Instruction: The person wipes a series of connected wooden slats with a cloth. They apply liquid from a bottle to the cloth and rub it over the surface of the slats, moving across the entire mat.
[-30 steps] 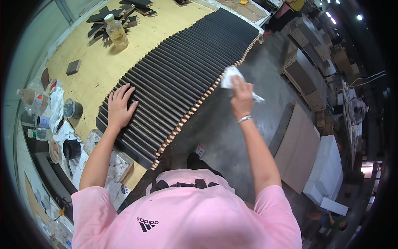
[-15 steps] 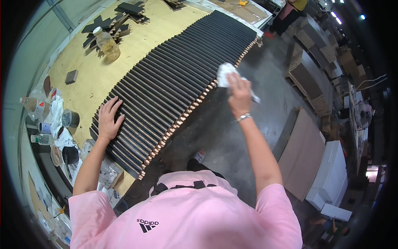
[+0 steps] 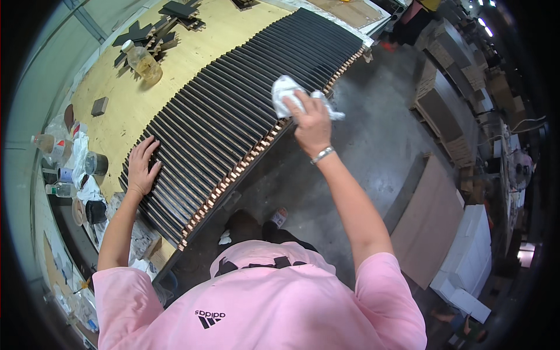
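The row of black strips [image 3: 233,99] lies on the yellow table [image 3: 175,64]; the left hand [image 3: 142,166] rests on the row's near end, its fingers a little spread; the right hand [image 3: 314,128] holds a white cloth [image 3: 284,96] at the row's right edge, fingers laid over it, though the thumb's grip cannot be told; the row seems completely laid, with dark tops and pale ends; how much the cloth has covered cannot be judged; loose dark pieces [image 3: 135,34] lie left of the row, not joined to it.
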{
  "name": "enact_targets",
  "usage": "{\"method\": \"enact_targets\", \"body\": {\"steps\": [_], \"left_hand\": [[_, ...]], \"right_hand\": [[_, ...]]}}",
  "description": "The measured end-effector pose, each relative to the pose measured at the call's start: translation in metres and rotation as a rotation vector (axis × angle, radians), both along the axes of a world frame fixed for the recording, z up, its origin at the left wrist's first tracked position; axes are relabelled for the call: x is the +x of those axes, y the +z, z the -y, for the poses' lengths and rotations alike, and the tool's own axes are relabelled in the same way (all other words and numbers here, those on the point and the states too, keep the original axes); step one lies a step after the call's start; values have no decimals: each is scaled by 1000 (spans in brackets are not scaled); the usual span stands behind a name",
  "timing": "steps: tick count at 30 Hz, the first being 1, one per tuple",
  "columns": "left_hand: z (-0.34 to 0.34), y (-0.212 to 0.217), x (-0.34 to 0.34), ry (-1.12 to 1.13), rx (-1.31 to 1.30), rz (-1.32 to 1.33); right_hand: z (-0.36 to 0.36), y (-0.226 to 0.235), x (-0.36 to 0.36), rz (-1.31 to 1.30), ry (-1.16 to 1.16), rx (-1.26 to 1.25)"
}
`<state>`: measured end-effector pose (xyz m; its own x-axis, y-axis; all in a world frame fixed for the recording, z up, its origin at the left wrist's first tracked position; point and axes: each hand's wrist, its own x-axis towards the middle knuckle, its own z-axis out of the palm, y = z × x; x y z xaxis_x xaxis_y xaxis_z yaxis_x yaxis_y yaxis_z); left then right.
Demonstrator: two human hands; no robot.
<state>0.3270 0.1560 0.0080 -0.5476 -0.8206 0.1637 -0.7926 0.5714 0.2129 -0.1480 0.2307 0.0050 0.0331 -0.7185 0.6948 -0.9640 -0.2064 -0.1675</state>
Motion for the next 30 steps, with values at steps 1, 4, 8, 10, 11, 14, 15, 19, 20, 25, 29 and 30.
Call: {"method": "enact_targets", "body": {"steps": [1,4,8,10,11,14,15,19,20,25,29,30], "left_hand": [[0,1,-1,-3,1,-4],[0,3,-2,-5,3,-3],[1,0,0,2,-14,5],[1,1,-1,-1,-6,-8],[1,1,1,4,-3,1],[0,1,2,9,1,12],[0,2,1,12,4,12],[-1,4,0,18,12,19],[-2,4,1,28,16,22],[0,4,-4,27,28,28],[-1,4,0,23,29,38],[0,3,1,17,34,32]], "right_hand": [[2,-8,1,5,0,1],[3,-27,0,62,86,145],[-6,-28,-35,364,-244,163],[1,-25,-55,525,-297,170],[9,-10,-58,1332,-105,112],[26,5,-78,2338,349,-15],[30,0,-83,2296,475,-14],[57,-1,-71,2159,282,-335],[58,10,-54,2038,123,-332],[52,-43,-62,670,-3,212],[32,-11,-42,190,33,304],[33,-14,-43,184,25,308]]}}
